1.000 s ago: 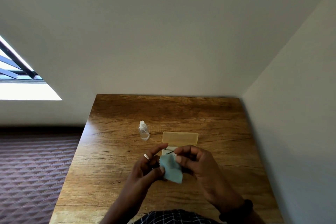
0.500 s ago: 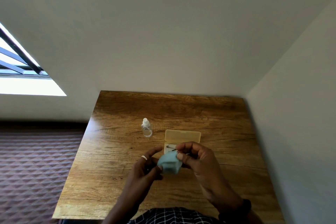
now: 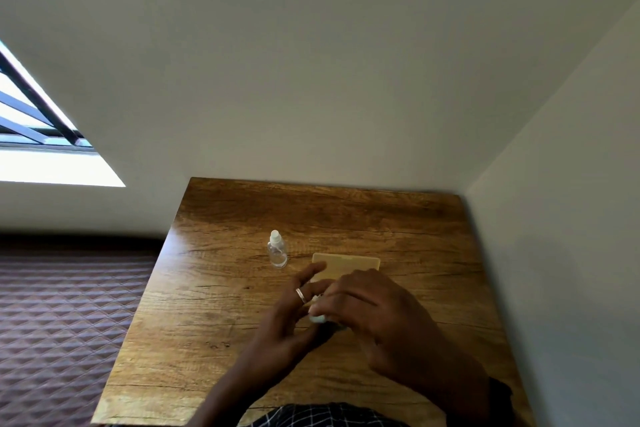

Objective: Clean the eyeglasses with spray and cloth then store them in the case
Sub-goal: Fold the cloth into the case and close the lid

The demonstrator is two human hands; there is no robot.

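A small clear spray bottle (image 3: 277,250) with a white cap stands upright on the wooden table (image 3: 221,315). To its right lies the open beige glasses case (image 3: 349,264), its near part hidden by my hands. My left hand (image 3: 289,317), with a ring on one finger, and my right hand (image 3: 372,314) meet just in front of the case. My right hand curls over the light blue cloth (image 3: 317,319), of which only a small corner shows. The eyeglasses sit between both hands and are almost fully hidden; my left hand's fingers seem to hold them.
The table stands in a corner, with a wall along its far edge and another along its right edge. A brown quilted surface (image 3: 62,315) lies to the left of the table. A bright window (image 3: 41,149) is at the far left.
Both hands have moved forward and down toward the case. My right hand now covers the cloth and glasses, which showed plainly before. The camera has tilted a little.
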